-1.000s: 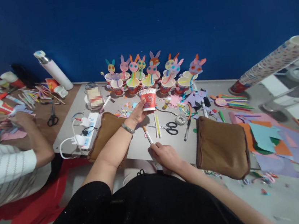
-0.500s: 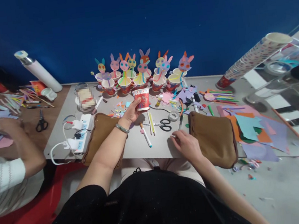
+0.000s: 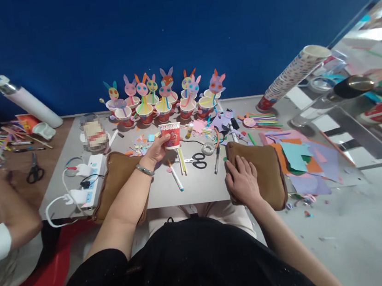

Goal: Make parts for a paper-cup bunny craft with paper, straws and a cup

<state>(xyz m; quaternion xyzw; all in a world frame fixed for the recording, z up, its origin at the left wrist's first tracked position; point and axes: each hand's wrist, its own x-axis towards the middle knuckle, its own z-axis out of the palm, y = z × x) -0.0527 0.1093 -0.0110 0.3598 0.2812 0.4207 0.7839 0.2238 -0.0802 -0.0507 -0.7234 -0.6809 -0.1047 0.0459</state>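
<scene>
My left hand (image 3: 157,150) is wrapped round a red paper cup (image 3: 172,136), held upright over the middle of the table. Just in front of the cup lie yellow straws (image 3: 182,161), a marker (image 3: 175,176) with a blue end, and black-handled scissors (image 3: 198,160). On the brown cushion (image 3: 263,171) to the right rests my right hand (image 3: 243,179), palm down and fingers spread, with nothing in it. A roll of clear tape (image 3: 208,148) and a pen (image 3: 217,159) lie between the scissors and that cushion.
Several cups with paper rabbit heads (image 3: 162,111) stand along the blue wall. A tall cup stack (image 3: 294,74) leans at the right, near coloured paper sheets (image 3: 297,155). A power strip (image 3: 94,180) lies left by another brown cushion (image 3: 120,175). A co-worker's arm (image 3: 13,202) is far left.
My right hand has moved from the table edge onto the right cushion and spread out. The whole view has swung right, so things appear farther left. My left hand still holds the cup.
</scene>
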